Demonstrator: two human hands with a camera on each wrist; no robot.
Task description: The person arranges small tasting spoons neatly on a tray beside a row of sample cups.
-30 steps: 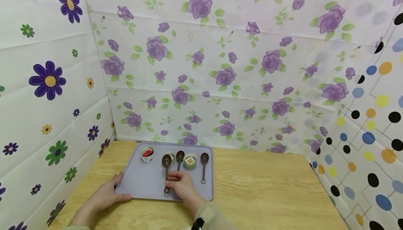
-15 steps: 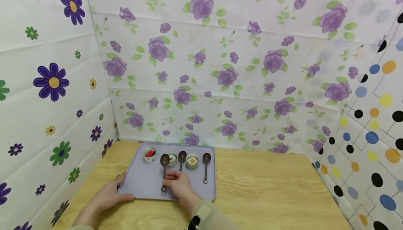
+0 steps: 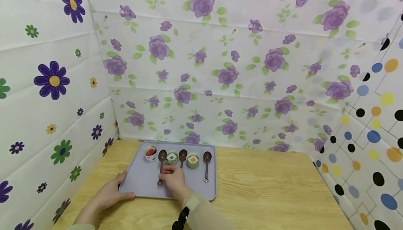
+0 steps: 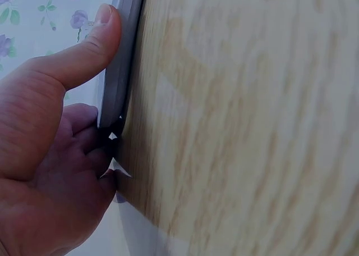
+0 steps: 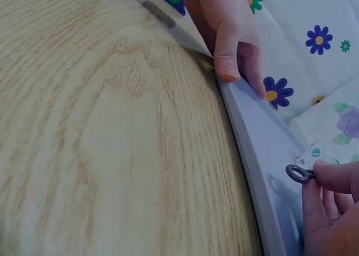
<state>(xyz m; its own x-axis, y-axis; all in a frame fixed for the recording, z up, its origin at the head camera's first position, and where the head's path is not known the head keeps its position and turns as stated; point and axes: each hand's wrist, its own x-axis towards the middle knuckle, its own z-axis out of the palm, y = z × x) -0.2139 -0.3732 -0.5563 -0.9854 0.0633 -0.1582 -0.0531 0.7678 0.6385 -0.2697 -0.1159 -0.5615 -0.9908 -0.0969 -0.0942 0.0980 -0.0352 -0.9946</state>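
My right hand [image 3: 175, 180] pinches the handle of a dark brown spoon [image 3: 162, 156] between thumb and fingers, over the lilac tray [image 3: 138, 184]. The handle's ring end [image 5: 299, 174] sticks out past the thumb in the right wrist view. At the tray's front left corner, my left hand [image 3: 108, 192] holds the rim, thumb along the front edge and fingers round the side; the left wrist view shows that hand [image 4: 50, 138] from close by. Just behind the held spoon's bowl stands a small cup with a white and green top [image 3: 171, 157].
A cup with red and black filling [image 3: 150, 153] stands at the tray's back left. Another spoon [image 3: 183, 155] lies between two cups, its handle partly hidden by my right hand. Further right are a green cup with an orange square [image 3: 192, 160] and one more spoon [image 3: 206, 157].
My right hand has carried the spoon leftward and slightly back, uncovering more of the middle cup. The left hand keeps its place at the tray corner.
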